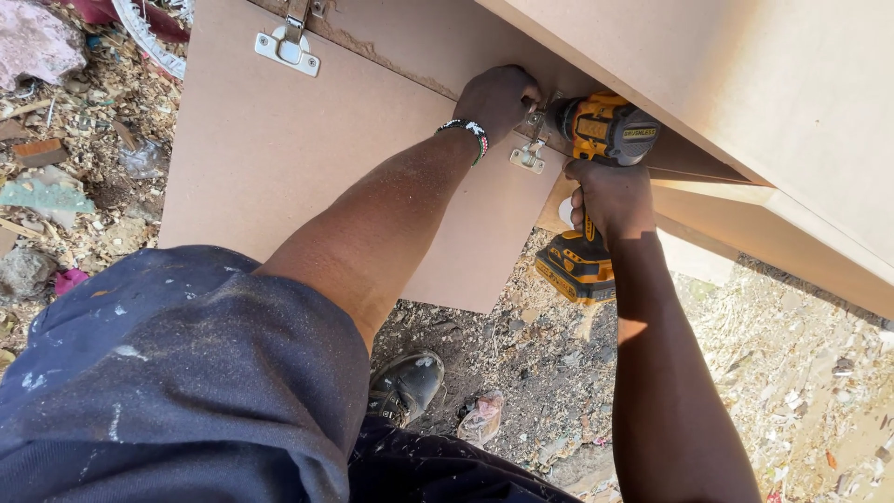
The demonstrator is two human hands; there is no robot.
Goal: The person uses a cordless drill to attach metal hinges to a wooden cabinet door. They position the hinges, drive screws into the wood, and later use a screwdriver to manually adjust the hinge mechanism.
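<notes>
Two hinges are showing on the brown board [279,158] I am looking down on: one [290,47] at the upper left of the frame, already sitting flat against the board and the cabinet edge, and a second [531,149] near the centre, which I am working on now. My left hand [498,98] is curling closed over the top of that second hinge, pressing it where the board meets the big cabinet [745,84] filling the upper right. My right hand [610,200] is wrapping tight around the grip of the yellow and black drill [601,135], whose nose is pointing left into the hinge, just beside my left fingers.

Judging by how things lie, the upper left hinge looks finished and the centre one is partway, with its plate seated but the drill on it; I cannot tell how many screws are already in, since my hand is covering that spot.

Below, my dark boot [407,384] is standing on ground [792,373] littered with sawdust and scraps, and my dusty blue trouser leg [177,373] is filling the lower left.
</notes>
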